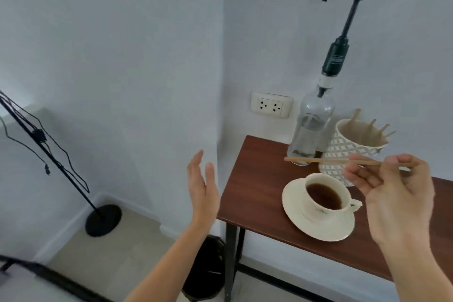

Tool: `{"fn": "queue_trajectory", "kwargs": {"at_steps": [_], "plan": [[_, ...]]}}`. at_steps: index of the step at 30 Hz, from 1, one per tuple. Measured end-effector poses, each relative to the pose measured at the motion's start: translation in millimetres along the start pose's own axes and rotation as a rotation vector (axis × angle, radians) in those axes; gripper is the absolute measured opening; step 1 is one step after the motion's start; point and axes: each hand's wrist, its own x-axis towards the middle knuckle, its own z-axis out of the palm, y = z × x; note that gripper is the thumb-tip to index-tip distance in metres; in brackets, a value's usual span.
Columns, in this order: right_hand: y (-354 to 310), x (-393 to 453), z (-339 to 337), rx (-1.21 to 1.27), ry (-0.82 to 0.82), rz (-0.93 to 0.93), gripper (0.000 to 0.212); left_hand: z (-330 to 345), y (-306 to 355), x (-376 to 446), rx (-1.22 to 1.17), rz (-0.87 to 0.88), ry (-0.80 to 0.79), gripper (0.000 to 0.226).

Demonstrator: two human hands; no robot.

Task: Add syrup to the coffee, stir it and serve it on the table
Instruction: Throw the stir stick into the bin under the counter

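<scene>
A cream cup of dark coffee [323,197] stands on a cream saucer [294,206] on the brown wooden table [255,179]. Behind it is a clear glass syrup bottle [311,125] with a tall black pump. My right hand [397,198] is raised above and to the right of the cup and pinches a thin wooden stir stick [323,160], held level and pointing left. Left of the table's edge, over the floor, my left hand [202,187] hangs flat with fingers apart and nothing in it.
A patterned white mug [353,152] holding several wooden sticks stands right of the bottle. A wall socket [271,105] is behind the table. A black bin [208,270] sits under the table's left edge. A black stand with cables [103,219] stands at the left.
</scene>
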Motion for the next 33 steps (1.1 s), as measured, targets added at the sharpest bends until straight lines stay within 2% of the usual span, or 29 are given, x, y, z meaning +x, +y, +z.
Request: {"fn": "queue_trajectory", "kwargs": {"at_steps": [4, 7, 10, 13, 18, 22, 25, 26, 30, 33], "plan": [[44.3, -49.4, 74.1, -0.179, -0.066, -0.029, 0.026, -60.9, -64.6, 73.0, 0.147, -0.101, 0.006, 0.046], [94.6, -87.1, 131.7, -0.390, -0.119, -0.049, 0.009, -89.9, -112.5, 121.2, 0.258, -0.172, -0.075, 0.051], [145.2, -121.2, 170.1, -0.562, -0.200, -0.057, 0.007, -98.6, -140.5, 153.5, 0.326, -0.245, -0.162, 0.059], [200.7, -147.4, 196.9, -0.700, -0.272, 0.015, 0.012, -91.1, -163.3, 181.6, 0.358, -0.305, -0.264, 0.069], [293.1, -161.5, 196.5, -0.920, -0.331, 0.133, 0.014, -54.6, -188.0, 203.3, 0.344, -0.298, -0.364, 0.083], [351.9, -151.5, 184.2, -1.007, -0.317, 0.249, 0.017, -26.2, -199.5, 209.3, 0.253, -0.364, -0.343, 0.095], [386.0, -144.0, 174.7, -1.034, -0.285, 0.330, 0.017, -13.3, -209.3, 208.2, 0.221, -0.373, -0.312, 0.094], [394.5, -144.2, 172.0, -1.045, -0.285, 0.373, 0.012, -10.7, -211.8, 208.0, 0.217, -0.367, -0.305, 0.093], [406.6, -151.5, 162.4, -1.090, -0.204, 0.491, 0.036, -6.0, -216.0, 209.2, 0.205, -0.361, -0.291, 0.093], [391.3, -158.9, 161.7, -1.061, -0.158, 0.480, 0.032, -5.7, -212.5, 210.7, 0.218, -0.367, -0.291, 0.094]]}}
